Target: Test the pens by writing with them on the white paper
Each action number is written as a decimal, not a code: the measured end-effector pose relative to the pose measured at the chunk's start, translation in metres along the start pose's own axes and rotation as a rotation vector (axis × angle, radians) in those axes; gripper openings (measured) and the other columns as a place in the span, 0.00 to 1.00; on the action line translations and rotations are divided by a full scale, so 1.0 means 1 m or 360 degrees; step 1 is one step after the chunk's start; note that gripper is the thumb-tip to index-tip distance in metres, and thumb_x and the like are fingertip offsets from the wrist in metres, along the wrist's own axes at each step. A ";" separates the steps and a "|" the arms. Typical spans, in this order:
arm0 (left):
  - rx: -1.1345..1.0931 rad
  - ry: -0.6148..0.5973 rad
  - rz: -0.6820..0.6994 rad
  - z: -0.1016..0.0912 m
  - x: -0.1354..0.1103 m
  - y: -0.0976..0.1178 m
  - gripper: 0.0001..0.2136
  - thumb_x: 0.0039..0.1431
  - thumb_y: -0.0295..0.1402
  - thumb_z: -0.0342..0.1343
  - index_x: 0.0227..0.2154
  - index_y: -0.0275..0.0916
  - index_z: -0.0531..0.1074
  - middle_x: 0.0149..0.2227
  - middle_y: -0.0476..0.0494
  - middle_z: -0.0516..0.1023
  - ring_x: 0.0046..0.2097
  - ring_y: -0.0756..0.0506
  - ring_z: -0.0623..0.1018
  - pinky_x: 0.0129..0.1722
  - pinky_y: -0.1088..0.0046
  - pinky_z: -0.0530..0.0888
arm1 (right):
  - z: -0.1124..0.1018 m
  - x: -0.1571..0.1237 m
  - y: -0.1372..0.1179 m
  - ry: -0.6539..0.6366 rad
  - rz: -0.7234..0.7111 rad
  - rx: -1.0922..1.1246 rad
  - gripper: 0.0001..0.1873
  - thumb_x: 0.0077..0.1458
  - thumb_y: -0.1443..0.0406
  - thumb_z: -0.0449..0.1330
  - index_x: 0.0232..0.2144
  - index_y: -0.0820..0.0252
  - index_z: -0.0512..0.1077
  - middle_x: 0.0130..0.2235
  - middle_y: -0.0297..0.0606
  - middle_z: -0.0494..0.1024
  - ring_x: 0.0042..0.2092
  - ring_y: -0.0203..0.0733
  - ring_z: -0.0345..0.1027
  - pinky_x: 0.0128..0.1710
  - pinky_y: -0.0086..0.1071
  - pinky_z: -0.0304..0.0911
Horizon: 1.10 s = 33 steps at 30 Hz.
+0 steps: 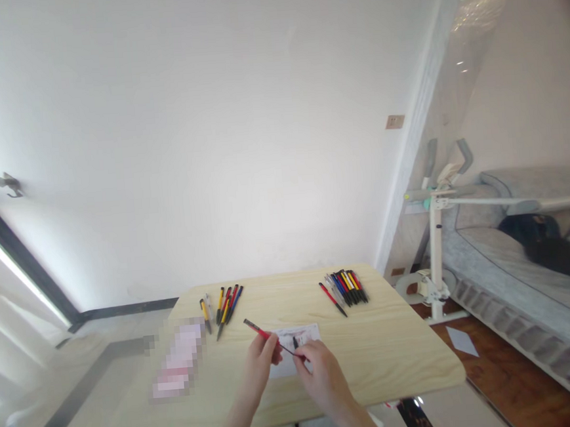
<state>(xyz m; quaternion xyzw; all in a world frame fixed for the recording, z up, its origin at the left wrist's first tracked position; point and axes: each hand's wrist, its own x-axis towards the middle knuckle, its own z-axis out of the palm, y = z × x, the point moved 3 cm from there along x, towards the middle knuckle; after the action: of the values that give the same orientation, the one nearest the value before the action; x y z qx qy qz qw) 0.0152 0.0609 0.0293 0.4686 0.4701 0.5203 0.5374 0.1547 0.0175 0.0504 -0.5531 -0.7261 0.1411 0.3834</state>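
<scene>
My left hand [263, 365] pinches a red pen [257, 329] by its barrel; the pen's black end points up and to the left. My right hand [321, 375] is closed on the pen's thin dark tip end [296, 352], just right of the left hand. Both hands hover over a small white paper [302, 336] with scribbles, which lies on the light wooden table [399, 356]. A group of several pens [227, 303] lies at the back left of the table. Another group of several pens [346, 287] lies at the back right.
A blurred pink and white patch [178, 360] lies on the table's left part. To the right stand a white pole stand [436, 254] and a grey sofa [526, 273], on which a person [543, 239] lies. A white sheet [461, 340] lies on the wood floor.
</scene>
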 end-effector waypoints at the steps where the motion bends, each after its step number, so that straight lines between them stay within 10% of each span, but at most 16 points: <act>1: 0.0067 0.0002 0.0032 0.001 0.002 0.003 0.12 0.47 0.40 0.53 0.21 0.35 0.68 0.18 0.49 0.70 0.21 0.51 0.70 0.20 0.75 0.64 | 0.000 0.001 0.001 0.0005 0.0011 0.0017 0.09 0.50 0.71 0.52 0.26 0.59 0.71 0.27 0.36 0.71 0.33 0.39 0.63 0.34 0.28 0.56; 12: 0.0652 -0.0162 0.0305 0.013 0.007 0.020 0.10 0.49 0.39 0.52 0.25 0.36 0.69 0.23 0.46 0.74 0.27 0.47 0.72 0.27 0.73 0.67 | 0.007 0.008 0.011 0.0029 0.0089 0.0304 0.09 0.49 0.72 0.53 0.28 0.60 0.73 0.29 0.37 0.74 0.33 0.38 0.66 0.35 0.27 0.58; 33: 0.0556 -0.0190 0.0262 0.016 0.009 0.031 0.12 0.49 0.40 0.52 0.29 0.35 0.70 0.26 0.44 0.76 0.28 0.47 0.74 0.28 0.72 0.69 | 0.012 0.006 0.022 0.0076 0.0139 0.0411 0.09 0.48 0.71 0.53 0.29 0.60 0.73 0.29 0.36 0.74 0.31 0.37 0.66 0.32 0.27 0.58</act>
<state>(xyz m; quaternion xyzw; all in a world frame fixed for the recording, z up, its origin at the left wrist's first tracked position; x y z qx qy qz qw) 0.0273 0.0699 0.0622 0.6216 0.4805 0.4444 0.4304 0.1611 0.0337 0.0310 -0.5335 -0.6677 0.2367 0.4621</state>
